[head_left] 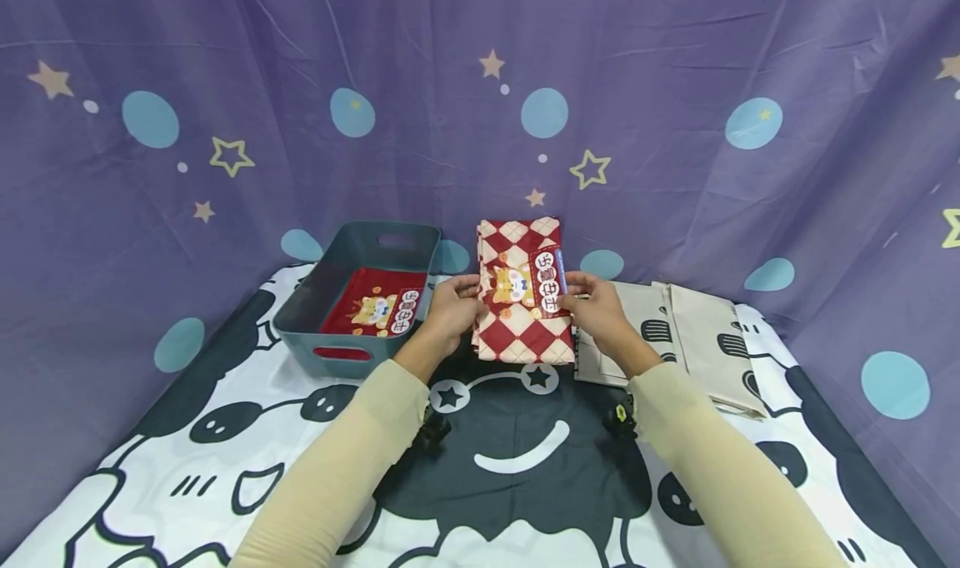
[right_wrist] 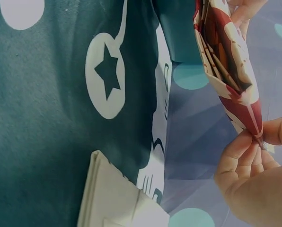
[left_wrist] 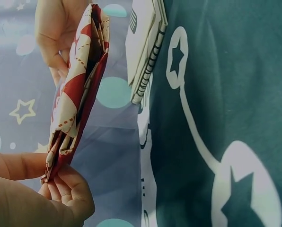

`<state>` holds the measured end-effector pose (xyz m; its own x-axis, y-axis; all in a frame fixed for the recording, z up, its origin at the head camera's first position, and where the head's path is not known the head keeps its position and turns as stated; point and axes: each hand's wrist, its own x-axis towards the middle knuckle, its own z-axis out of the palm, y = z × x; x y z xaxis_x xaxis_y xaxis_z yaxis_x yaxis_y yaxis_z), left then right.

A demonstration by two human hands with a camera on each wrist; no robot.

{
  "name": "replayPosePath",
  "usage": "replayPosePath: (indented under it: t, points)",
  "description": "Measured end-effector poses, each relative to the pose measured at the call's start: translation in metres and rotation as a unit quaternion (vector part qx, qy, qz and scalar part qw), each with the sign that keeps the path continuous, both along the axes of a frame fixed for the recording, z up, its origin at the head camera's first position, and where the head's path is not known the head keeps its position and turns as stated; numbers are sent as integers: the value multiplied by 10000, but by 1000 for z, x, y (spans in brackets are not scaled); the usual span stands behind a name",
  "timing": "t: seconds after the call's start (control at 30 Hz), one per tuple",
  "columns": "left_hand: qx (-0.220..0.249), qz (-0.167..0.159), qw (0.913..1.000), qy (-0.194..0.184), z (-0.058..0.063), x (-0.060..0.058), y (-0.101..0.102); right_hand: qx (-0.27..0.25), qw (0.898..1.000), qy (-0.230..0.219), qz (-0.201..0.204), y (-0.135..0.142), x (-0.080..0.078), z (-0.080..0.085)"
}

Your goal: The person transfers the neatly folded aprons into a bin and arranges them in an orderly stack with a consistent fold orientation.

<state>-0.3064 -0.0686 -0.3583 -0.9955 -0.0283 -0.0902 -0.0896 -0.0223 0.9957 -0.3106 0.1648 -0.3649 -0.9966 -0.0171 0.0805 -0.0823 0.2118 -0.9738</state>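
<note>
A folded red-and-cream checkered cloth (head_left: 519,339) with a cartoon animal print and a lettered patch is held upright between both hands. My left hand (head_left: 450,308) pinches its left edge, thumb in front and fingers behind. On the opposite edge my right hand (head_left: 602,311) pinches it beside the lettered patch. Seen edge-on in the left wrist view, the cloth (left_wrist: 67,106) shows several loose layers. In the right wrist view, thumb and fingertips of the right hand (right_wrist: 259,182) close on a narrow corner.
To the left stands a dark teal basket (head_left: 300,345) with handle slots, a folded red cloth (head_left: 348,306) of similar print inside. Folded cream cloths (head_left: 705,326) with black motifs lie at right. A cartoon-patterned cover (head_left: 517,501) lies beneath, and a purple curtain (head_left: 435,77) hangs behind.
</note>
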Motion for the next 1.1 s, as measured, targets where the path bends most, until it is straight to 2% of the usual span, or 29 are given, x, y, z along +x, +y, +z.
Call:
replayPosePath:
  t: [0.53, 0.9, 1.1]
  points:
    - [-58, 54, 9995, 289, 18, 5, -3, 170, 9994, 298, 75, -3, 4, 25]
    - [-72, 91, 9991, 401, 28, 7, -9, 120, 9994, 316, 94, -8, 3, 29]
    - [-127, 63, 9990, 419, 30, 9, -15, 66, 9991, 380, 153, -14, 6, 30]
